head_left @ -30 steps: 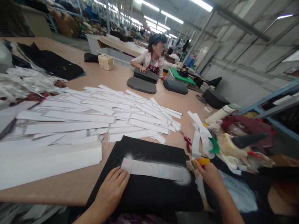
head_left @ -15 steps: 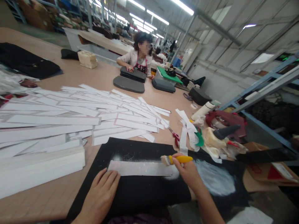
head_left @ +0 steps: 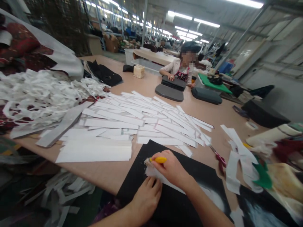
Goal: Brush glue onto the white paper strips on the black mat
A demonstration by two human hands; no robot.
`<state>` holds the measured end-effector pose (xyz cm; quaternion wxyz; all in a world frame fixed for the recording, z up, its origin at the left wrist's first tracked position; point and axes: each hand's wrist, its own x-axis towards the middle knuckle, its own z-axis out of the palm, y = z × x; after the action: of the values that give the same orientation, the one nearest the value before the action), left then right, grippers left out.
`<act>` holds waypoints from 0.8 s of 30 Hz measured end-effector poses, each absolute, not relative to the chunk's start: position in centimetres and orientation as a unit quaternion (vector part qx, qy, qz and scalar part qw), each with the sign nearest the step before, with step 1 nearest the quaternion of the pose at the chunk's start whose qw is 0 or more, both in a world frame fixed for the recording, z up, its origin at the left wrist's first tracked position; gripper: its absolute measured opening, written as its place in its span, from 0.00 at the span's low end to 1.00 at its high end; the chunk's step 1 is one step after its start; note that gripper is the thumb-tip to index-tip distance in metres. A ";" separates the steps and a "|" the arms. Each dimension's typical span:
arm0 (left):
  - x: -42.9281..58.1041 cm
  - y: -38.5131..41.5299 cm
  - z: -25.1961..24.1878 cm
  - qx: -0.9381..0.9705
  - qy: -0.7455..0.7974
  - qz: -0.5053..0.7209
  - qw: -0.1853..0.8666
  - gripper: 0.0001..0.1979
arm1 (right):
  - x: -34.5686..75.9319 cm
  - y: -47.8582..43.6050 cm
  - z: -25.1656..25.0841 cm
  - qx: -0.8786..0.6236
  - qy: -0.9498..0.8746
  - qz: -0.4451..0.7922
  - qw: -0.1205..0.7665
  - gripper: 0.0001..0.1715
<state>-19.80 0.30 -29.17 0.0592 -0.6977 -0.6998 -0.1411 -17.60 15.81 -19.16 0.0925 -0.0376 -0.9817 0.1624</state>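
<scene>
My right hand (head_left: 169,168) is shut on a yellow-handled brush (head_left: 157,160), whose pale bristles point left over the black mat (head_left: 170,205). Under that hand lies a pale strip (head_left: 163,180), mostly covered by the hand and brush. My left hand (head_left: 146,199) rests flat with its fingers apart, holding nothing, at the strip's lower edge on the mat. The mat shows white smears near its right side (head_left: 213,197).
White paper strips (head_left: 142,121) lie scattered on the wooden table (head_left: 146,83). A grey strip (head_left: 62,123) and a heap of white offcuts (head_left: 40,97) are at left. Red-handled scissors (head_left: 220,160) lie to the right. A co-worker (head_left: 177,69) sits across, by dark panels (head_left: 169,93).
The view has swung left. My right hand has moved left along the strip with the brush, now covering much of the strip. My left hand is closer to it.
</scene>
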 end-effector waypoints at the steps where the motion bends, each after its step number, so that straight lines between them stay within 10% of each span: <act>1: -19.8 0.3 -29.1 -0.699 -0.698 -0.145 0.057 0.17 | -17.7 15.6 -19.1 -0.030 -0.984 0.154 0.080 0.08; 14: -20.4 0.0 -28.8 -0.708 -0.692 -0.119 0.079 0.26 | -4.2 20.7 -18.5 -0.315 -0.914 0.254 0.031 0.13; 24: -20.7 0.3 -28.5 -0.673 -0.686 -0.237 0.143 0.18 | 6.3 21.9 -18.8 -0.416 -0.894 0.107 0.126 0.21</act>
<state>-20.66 0.27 -28.51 0.1429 -0.6732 -0.6858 -0.2368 6.32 21.86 -18.77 0.1259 -0.4161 -0.8941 0.1074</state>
